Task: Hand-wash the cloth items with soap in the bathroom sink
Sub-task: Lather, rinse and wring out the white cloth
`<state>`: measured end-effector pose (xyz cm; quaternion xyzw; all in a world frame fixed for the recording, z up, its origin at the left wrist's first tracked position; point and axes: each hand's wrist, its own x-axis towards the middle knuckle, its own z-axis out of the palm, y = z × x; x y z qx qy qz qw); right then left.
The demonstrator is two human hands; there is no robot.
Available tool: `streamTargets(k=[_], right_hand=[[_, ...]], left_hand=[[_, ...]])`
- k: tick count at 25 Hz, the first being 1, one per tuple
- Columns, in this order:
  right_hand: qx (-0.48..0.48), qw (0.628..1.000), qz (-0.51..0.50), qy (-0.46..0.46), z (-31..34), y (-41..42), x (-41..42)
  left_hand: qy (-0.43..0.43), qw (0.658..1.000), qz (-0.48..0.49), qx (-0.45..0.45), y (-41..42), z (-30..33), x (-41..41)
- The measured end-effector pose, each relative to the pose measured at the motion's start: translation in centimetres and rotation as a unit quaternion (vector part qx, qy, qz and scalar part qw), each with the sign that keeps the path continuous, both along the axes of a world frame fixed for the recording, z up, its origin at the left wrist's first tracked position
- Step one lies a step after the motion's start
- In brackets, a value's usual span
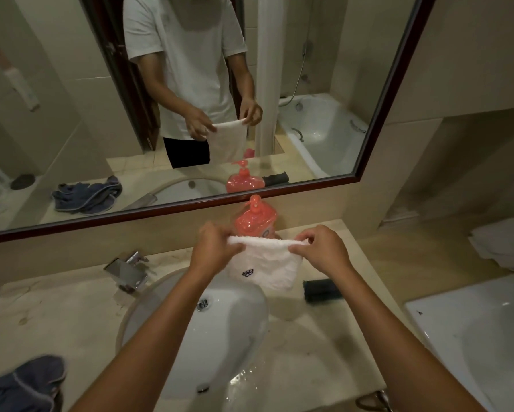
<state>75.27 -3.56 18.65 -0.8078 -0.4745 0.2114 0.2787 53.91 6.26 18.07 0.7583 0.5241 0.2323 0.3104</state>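
White towel (264, 266) top edge pinched, both hands

three cloths (264, 269), one soap bottle (254, 220), one sink (220, 331), two hands (217, 245)

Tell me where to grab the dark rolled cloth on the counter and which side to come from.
Grip the dark rolled cloth around its middle, coming from above. It lies on its side on the counter right of the sink, its long axis left to right, so fingers would likely close across its rounded body from front and back. The right hand is nearer, but it now pinches the white cloth.
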Motion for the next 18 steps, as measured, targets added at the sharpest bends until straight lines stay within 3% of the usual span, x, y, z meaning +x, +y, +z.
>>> streamTargets(k=[1, 3, 5, 8, 12, 14, 18], right_hand=[[0.001, 1.000, 0.021, 0.019, 0.0, -0.1, 0.9], [0.020, 0.985, 0.048, 0.165, 0.1, -0.3, 2.5], [0.051, 0.938, 0.041, 0.339, 0.0, -0.7, 3.4], [0.099, 0.872, -0.006, 0.479, 0.0, -0.6, 4.0], [0.135, 0.754, 0.005, 0.643, -1.2, -0.9, 4.3], [0.097, 0.722, 0.044, 0.684, -3.3, -1.4, 3.7], [0.054, 0.717, 0.061, 0.692, -6.9, -2.2, 2.1]], left_hand=[[-0.011, 1.000, -0.015, -0.013, 0.2, 0.1, 0.3], [-0.073, 0.992, -0.068, -0.077, 0.6, 0.4, 0.6], [-0.156, 0.972, -0.105, -0.143, 0.5, 1.2, 1.2], [-0.273, 0.937, -0.090, -0.201, 0.3, 2.2, 2.6], [-0.436, 0.836, -0.055, -0.328, -0.6, 2.7, 4.2], [-0.450, 0.812, -0.060, -0.367, -1.0, 2.3, 4.8], [-0.418, 0.829, -0.053, -0.369, -1.9, 1.9, 5.6]])
